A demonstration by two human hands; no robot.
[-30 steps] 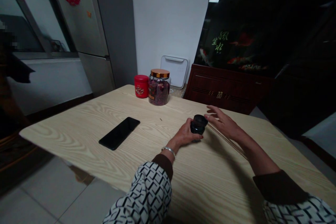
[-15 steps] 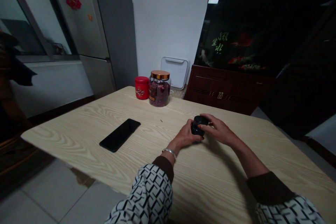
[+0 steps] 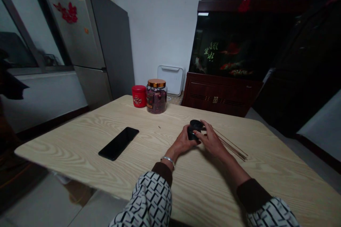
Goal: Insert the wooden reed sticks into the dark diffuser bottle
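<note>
From the head camera I look down at both my hands, which meet over a pale wood-grain table [image 3: 87, 138]. My left hand [image 3: 183, 141] is wrapped around the near left side of a small black container [image 3: 194, 128], grasping it. My right hand [image 3: 213, 142] closes on the same container from the right, thumb against its near face and fingers curled about the far side, near its round dark top. The container is right of the table's middle, between my two palms; whether its base touches the wood I cannot tell.

Just beyond my right wrist, several thin brown sticks [image 3: 234, 149] lie in a loose bundle on the table, running from near the container toward the right. A silver bracelet [image 3: 168, 160] circles my left wrist, above a brown cuff [image 3: 163, 172].

Well to the left, a black phone [image 3: 118, 143] lies flat, dark face up. Toward the far edge stand a red canister [image 3: 139, 96] and, just beside it, a clear jar [image 3: 156, 99] with a copper-coloured lid and dark reddish contents. Behind them, a white panel [image 3: 172, 78] leans near the wall.
</note>
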